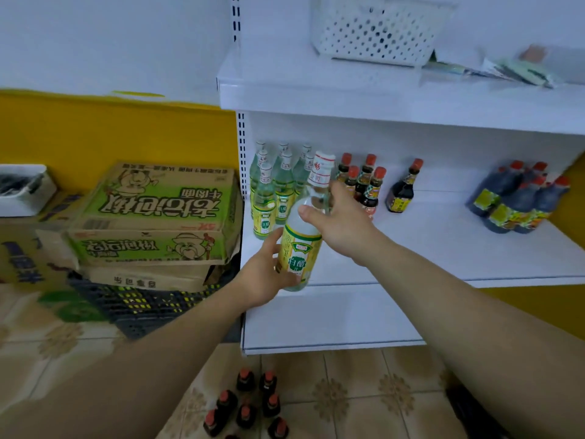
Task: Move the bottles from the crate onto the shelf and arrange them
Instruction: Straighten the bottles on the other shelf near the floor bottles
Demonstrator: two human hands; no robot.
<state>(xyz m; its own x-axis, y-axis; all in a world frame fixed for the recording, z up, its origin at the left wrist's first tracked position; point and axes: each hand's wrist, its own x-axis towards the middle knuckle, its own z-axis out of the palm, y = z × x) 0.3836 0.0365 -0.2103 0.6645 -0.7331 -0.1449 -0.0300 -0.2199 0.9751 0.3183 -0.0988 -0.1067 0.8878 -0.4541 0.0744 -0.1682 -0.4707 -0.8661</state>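
A clear vinegar bottle (302,239) with a white cap and a yellow-green label is held upright over the front edge of the white shelf (443,248). My left hand (266,274) grips its lower body. My right hand (338,217) grips its shoulder and neck. Several matching clear bottles (272,188) stand in rows at the shelf's left end, just behind it. Several small dark sauce bottles with red caps (364,182) stand to the right of them, one (402,188) apart. Larger dark bottles (519,198) cluster at the far right.
Several dark red-capped bottles (250,403) stand on the tiled floor below me. Stacked cardboard boxes (155,217) sit on a dark plastic crate (142,305) to the left. A white perforated basket (376,26) and packets rest on the upper shelf.
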